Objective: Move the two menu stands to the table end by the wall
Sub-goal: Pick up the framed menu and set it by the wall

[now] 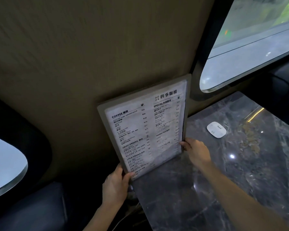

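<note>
Menu stand (145, 129) between both hands, white puck (216, 129) nearby, perhaps a coaster

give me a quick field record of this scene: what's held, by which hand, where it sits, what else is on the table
held item: menu stand, upright, printed face toward the camera
left hand: grips its lower left corner
right hand: grips its lower right edge
location: table end, against the wall
table: dark marble-look top
other item: small white oval device lying flat, right of the menu
second stand: not distinguishable
</note>
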`<state>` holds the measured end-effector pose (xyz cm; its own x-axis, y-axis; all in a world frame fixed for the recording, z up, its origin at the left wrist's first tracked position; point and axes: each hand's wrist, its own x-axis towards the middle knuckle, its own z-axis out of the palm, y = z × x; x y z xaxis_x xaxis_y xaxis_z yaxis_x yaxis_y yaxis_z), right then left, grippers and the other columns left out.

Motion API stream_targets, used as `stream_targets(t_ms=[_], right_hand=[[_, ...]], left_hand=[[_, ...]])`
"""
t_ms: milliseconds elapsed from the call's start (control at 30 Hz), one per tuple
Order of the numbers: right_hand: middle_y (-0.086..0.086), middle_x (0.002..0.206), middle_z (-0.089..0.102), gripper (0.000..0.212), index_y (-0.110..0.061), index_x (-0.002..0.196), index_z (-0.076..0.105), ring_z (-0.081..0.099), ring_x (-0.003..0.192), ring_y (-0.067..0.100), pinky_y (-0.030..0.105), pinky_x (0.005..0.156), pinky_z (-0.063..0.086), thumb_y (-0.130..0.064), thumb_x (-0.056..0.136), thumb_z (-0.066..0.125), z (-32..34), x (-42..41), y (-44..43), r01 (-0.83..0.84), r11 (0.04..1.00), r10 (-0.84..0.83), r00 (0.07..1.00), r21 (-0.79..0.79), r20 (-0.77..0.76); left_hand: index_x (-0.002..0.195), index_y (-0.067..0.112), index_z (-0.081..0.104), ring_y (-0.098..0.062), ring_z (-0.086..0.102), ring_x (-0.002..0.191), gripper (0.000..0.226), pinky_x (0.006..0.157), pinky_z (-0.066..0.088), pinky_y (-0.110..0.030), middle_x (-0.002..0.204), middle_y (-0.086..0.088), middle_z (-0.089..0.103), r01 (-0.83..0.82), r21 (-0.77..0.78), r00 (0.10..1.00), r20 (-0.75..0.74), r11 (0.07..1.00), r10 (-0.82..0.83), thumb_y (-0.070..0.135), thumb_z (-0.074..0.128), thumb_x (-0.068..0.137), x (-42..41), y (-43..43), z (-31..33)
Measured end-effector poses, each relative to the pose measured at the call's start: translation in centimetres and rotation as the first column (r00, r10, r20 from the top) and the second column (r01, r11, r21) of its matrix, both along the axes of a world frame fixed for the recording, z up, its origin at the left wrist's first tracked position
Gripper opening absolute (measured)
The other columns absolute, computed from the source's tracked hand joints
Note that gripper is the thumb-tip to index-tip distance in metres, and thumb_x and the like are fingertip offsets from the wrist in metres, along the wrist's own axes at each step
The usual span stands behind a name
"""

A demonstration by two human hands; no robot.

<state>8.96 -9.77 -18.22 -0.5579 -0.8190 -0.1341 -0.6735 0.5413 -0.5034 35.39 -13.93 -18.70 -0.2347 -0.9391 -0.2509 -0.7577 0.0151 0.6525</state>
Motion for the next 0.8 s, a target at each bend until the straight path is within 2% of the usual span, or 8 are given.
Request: stream_targets(t_ms=[100,300,433,500,567,633,733,800], right_hand=[[0.018,0.084,0.067,0.03,-0.008,0.077,0.055,0.061,0.078,0.036,0.033,0.059,0.035,-0.032,0.092,0.045,-0.1,0.2,-0.8,-0.011,1.0,0.011,1.0,-0.001,-0.004],[0.013,0.085,0.068,0.03,-0.01,0.083,0.058,0.062,0.078,0.032,0.038,0.065,0.048,-0.034,0.092,0.044,-0.1,-0.1,-2.0,-0.015,1.0,0.014,0.999,0.008,0.045],[0.01,0.081,0.066,0.027,-0.016,0.078,0.054,0.06,0.072,0.028,0.031,0.058,0.038,-0.037,0.092,0.044,-0.3,-0.2,-1.6,-0.016,1.0,0.017,0.999,-0.012,0.039],[0.011,0.084,0.068,0.028,-0.014,0.085,0.057,0.06,0.072,0.026,0.031,0.058,0.041,-0.038,0.091,0.045,-0.2,0.0,-1.3,-0.002,1.0,0.003,0.999,-0.03,0.045],[0.012,0.092,0.069,0.029,-0.014,0.1,0.059,0.062,0.079,0.029,0.037,0.065,0.05,-0.038,0.091,0.045,-0.1,0.2,-0.9,0.007,0.999,-0.006,0.999,-0.034,0.044],[0.012,0.1,0.068,0.031,-0.014,0.109,0.056,0.062,0.088,0.031,0.042,0.074,0.052,-0.037,0.091,0.046,0.0,0.2,-0.2,0.02,1.0,-0.019,0.998,-0.02,0.052],[0.011,0.105,0.066,0.03,-0.016,0.113,0.054,0.06,0.093,0.028,0.037,0.076,0.049,-0.034,0.09,0.047,0.0,0.0,1.2,0.045,0.999,-0.045,0.996,0.0,0.075],[0.011,0.108,0.066,0.031,-0.016,0.116,0.053,0.059,0.097,0.028,0.037,0.078,0.047,-0.031,0.09,0.049,0.1,-0.1,2.4,0.052,0.998,-0.051,0.998,-0.018,0.039]], left_hand=[[0.114,0.021,0.053,-0.015,0.063,0.093,0.032,0.068,0.047,-0.027,0.107,0.001,0.069,-0.006,0.011,1.0,-0.017,1.0,0.006,0.033,0.059,0.086,0.1,-0.9,-0.1],[0.113,0.02,0.054,-0.018,0.063,0.094,0.031,0.07,0.049,-0.031,0.107,0.001,0.069,-0.012,-0.008,1.0,-0.024,1.0,0.012,0.033,0.059,0.085,0.1,-1.2,-0.5],[0.114,0.022,0.053,-0.014,0.061,0.086,0.032,0.061,0.045,-0.028,0.105,0.001,0.069,-0.002,-0.018,1.0,-0.029,1.0,0.002,0.035,0.058,0.085,0.2,-1.1,-0.8],[0.115,0.022,0.052,-0.014,0.061,0.085,0.034,0.06,0.042,-0.027,0.103,0.002,0.069,0.008,-0.03,1.0,-0.018,1.0,-0.008,0.038,0.057,0.085,0.3,-1.1,-0.8],[0.114,0.021,0.052,-0.015,0.061,0.081,0.035,0.057,0.042,-0.026,0.099,0.003,0.068,0.014,-0.041,1.0,0.008,0.999,-0.014,0.041,0.056,0.085,0.4,-1.1,-0.8],[0.109,0.019,0.052,-0.014,0.058,0.075,0.036,0.053,0.039,-0.026,0.094,0.001,0.067,0.015,-0.041,0.999,0.048,0.999,-0.013,0.046,0.053,0.085,0.5,-0.9,-0.7],[0.091,0.019,0.053,-0.024,0.061,0.074,0.038,0.059,0.043,-0.031,0.082,-0.001,0.063,0.004,-0.02,0.99,0.143,1.0,-0.001,0.057,0.049,0.083,0.7,-0.7,-0.3],[0.08,0.023,0.052,-0.017,0.056,0.063,0.039,0.055,0.04,-0.028,0.075,0.001,0.061,0.01,-0.012,0.981,0.194,1.0,-0.008,0.061,0.046,0.081,0.8,-0.4,0.1]])
